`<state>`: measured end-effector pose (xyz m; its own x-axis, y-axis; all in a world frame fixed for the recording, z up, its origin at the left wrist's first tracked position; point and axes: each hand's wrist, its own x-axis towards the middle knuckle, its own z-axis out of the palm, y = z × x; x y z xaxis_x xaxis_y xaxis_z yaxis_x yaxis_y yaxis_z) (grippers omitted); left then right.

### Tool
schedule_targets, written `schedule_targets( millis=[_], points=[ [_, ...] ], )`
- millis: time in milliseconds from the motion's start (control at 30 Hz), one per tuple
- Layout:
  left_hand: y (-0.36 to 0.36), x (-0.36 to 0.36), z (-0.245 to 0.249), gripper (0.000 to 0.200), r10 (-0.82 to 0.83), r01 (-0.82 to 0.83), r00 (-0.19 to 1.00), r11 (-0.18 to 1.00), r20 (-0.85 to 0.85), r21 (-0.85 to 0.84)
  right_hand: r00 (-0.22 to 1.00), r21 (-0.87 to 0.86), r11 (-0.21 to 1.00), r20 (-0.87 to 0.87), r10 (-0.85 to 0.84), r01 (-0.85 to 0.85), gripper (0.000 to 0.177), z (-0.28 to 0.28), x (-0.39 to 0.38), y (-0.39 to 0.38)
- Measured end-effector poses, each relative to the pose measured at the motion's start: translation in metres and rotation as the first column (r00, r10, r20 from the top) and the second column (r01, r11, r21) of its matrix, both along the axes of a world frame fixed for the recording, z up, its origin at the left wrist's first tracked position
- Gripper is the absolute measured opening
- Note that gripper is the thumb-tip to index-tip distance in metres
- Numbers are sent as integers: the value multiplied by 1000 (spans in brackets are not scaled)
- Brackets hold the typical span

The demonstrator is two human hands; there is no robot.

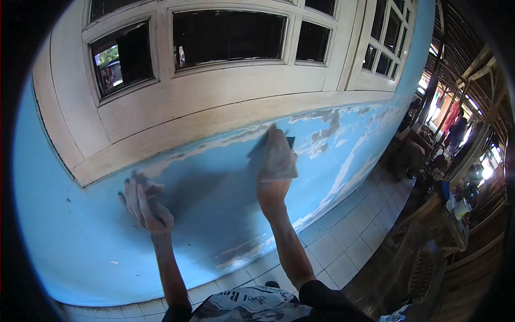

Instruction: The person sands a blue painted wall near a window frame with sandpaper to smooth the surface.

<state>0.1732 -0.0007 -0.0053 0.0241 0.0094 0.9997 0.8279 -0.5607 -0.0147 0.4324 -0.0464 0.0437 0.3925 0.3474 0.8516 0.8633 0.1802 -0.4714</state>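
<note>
My right hand point(277, 156), pale with dust, is pressed to the light blue wall point(214, 188) just under the window sill. Its fingers are closed over a thin dark sheet point(291, 141), of which only a corner shows beside them; the rest is hidden under the hand. Lower left, my left hand point(146, 205) is near the wall, its dusty fingers loosely bent and apart, a little blurred. Between and beyond the hands, the paint is worn through in whitish and grey patches point(325, 131) along the sill.
Above is a white wooden window frame point(214, 91) with dark panes and a sill edge. White floor tiles point(343, 233) run along the wall's foot. To the right stand a wooden bench point(456, 231) with cluttered items and timber posts under a roof.
</note>
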Motion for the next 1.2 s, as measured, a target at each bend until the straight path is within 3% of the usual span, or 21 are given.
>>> schedule_targets(
  millis=[33, 67, 133, 200, 267, 300, 333, 367, 400, 433, 500, 533, 567, 633, 733, 767, 833, 967, 1067, 1133, 1200],
  points=[
    [1, 0, 9, 42, -115, 119, 989, 992, -95, 44, 985, 93, 990, 127, -113, 101, 40, 0, 12, 7],
    [1, 2, 25, 42, -115, 119, 988, 992, -101, 38, 943, 194, 963, 237, -232, 188, 42, -2, 18, 11],
    [1, 11, 73, 38, -192, 240, 858, 970, -475, 40, 972, 212, 972, 188, -141, 100, 44, -12, 11, 11],
    [-8, 21, 112, 44, -163, 215, 822, 976, -545, 32, 987, 247, 969, 152, -46, 7, 45, -12, 6, 7],
    [-14, 28, 141, 51, -125, 176, 780, 984, -613, 23, 995, 67, 997, 94, 16, -22, 45, -7, -1, 1],
    [-17, 30, 151, 53, -107, 151, 752, 988, -650, 12, 996, 64, 997, 89, 27, -33, 45, -5, 0, 3],
    [-16, 30, 157, 56, -91, 127, 720, 992, -688, 1, 985, 178, 982, 145, -89, 63, 45, -1, 5, 6],
    [-10, 30, 159, 56, -88, 120, 717, 993, -691, -2, 959, 296, 943, 188, -213, 151, 46, 1, 7, 9],
    [-3, 33, 157, 56, -64, 112, 711, 993, -700, 23, 991, 153, 981, -37, 126, -119, 46, 20, -5, -2],
    [2, 35, 157, 56, -38, 107, 705, 993, -708, 53, 991, 158, 980, -38, 128, -120, 46, 17, -15, -5],
    [1, 37, 156, 55, -27, 73, 702, 997, -711, 35, 997, -66, 996, 54, -48, 52, 49, 7, -35, -11],
    [0, 39, 156, 53, -23, 39, 702, 999, -712, 5, 985, -209, 968, -128, 113, -138, 45, 10, -27, 0],
    [0, 39, 156, 53, -26, 42, 698, 999, -716, 5, 985, -209, 968, -134, 110, -136, 45, 12, -24, 4],
    [1, 38, 157, 52, 1, 22, 732, 999, -681, 26, 998, 29, 997, 14, -69, 69, 42, 20, -24, 6],
    [3, 38, 155, 51, 20, 17, 739, 999, -674, 48, 996, 205, 979, 86, -24, 6, 39, 0, -37, 4],
    [4, 40, 155, 51, 16, 25, 745, 998, -667, 52, 995, 209, 978, 95, -33, 12, 39, 2, -32, 5],
    [4, 40, 154, 51, 29, 17, 755, 998, -655, 63, 997, 36, 998, 57, -45, 43, 38, 22, -33, -2],
    [3, 37, 153, 50, 45, -17, 752, 999, -657, 50, 995, 114, 991, 56, -83, 76, 36, 2, -35, 4],
    [5, 38, 152, 50, 42, -8, 759, 998, -650, 56, 993, -14, 994, 51, -104, 104, 40, 2, -27, 6],
    [5, 38, 151, 50, 45, -20, 763, 999, -645, 47, 976, 137, 976, 109, -187, 171, 45, 0, -29, 13],
    [5, 38, 150, 49, 42, -18, 768, 999, -639, 44, 988, 65, 989, 72, -136, 131, 47, -1, -35, 3]
  ],
)
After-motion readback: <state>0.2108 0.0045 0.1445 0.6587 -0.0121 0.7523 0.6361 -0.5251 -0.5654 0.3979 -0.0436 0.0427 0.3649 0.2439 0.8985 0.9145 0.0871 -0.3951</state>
